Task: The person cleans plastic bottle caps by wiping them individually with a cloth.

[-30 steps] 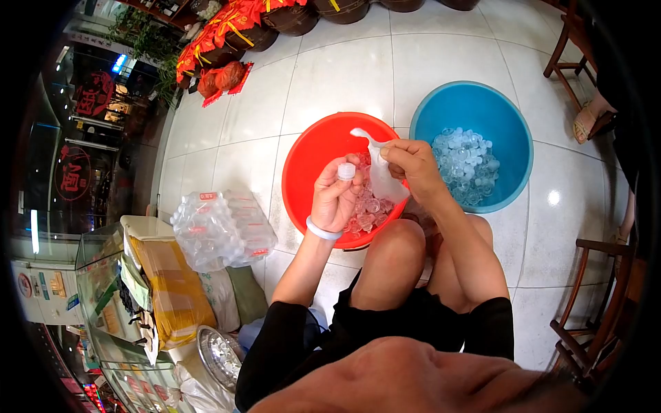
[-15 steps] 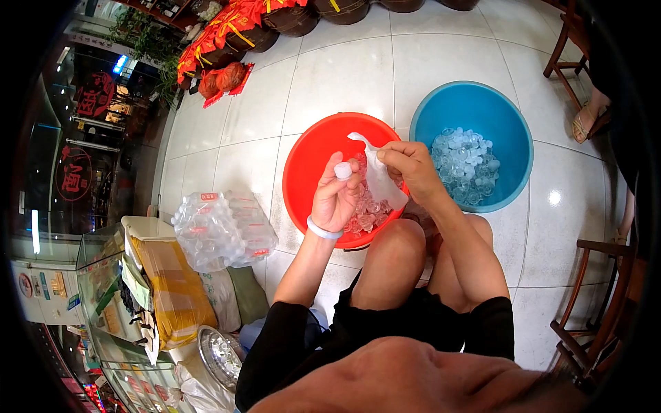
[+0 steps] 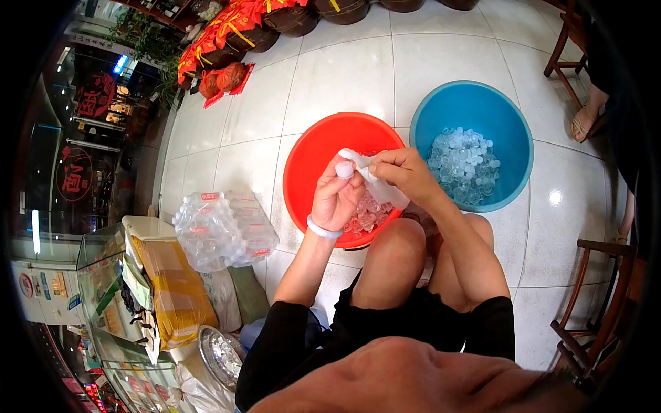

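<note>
My left hand (image 3: 337, 199), with a pale band at the wrist, pinches a small translucent glass cup (image 3: 343, 170) between its fingers. In my right hand (image 3: 405, 175) is a thin white cloth (image 3: 379, 189), pinched near its upper part and hanging down. One end of the cloth lies against the cup and the left fingertips. Both hands are above the red tub (image 3: 310, 151), where many small clear pieces like the cup (image 3: 367, 215) lie, tinted red by the tub and partly hidden.
A blue tub (image 3: 509, 113) with more clear small cups (image 3: 463, 165) stands on the right. On the left are a plastic-wrapped pack of bottles (image 3: 224, 230), a taped carton (image 3: 175, 289) and a metal bowl (image 3: 219, 354). Wooden chairs (image 3: 599, 310) and a person's sandalled foot (image 3: 584, 124) are far right.
My right hand has moved left and slightly down, bringing the cloth's upper end against the cup. My left hand stays almost in place, still gripping the cup.
</note>
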